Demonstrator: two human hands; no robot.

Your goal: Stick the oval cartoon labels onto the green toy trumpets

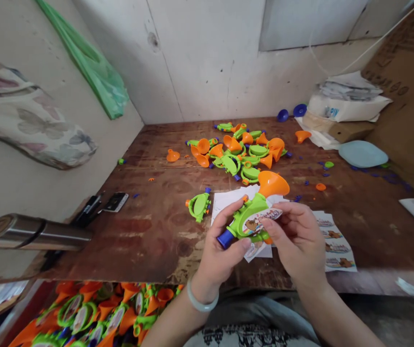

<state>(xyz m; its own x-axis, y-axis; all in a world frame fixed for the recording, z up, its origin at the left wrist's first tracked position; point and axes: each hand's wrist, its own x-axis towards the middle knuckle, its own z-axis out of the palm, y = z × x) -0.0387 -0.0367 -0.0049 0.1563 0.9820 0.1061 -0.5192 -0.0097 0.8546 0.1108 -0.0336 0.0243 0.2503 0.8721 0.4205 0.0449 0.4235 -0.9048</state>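
Note:
A green toy trumpet (241,219) with an orange bell and a blue mouthpiece is held above the white papers. My left hand (217,250) is closed round its mouthpiece end, thumb below and fingers above. My right hand (297,241) pinches the edge of an oval bear sticker (255,221) on the toy's side, its thumb on the sticker. Under the toy lie white sheets (225,198). To the right of my right hand is a sheet of bear stickers (338,247). A green toy body without a bell (199,206) lies left of the papers.
Behind my hands is a pile of green and orange toys (230,164). A box of finished-looking toys (116,313) stands below the table edge. A steel flask (33,232) and a phone (116,202) are left; a pale blue plate (363,153) is right.

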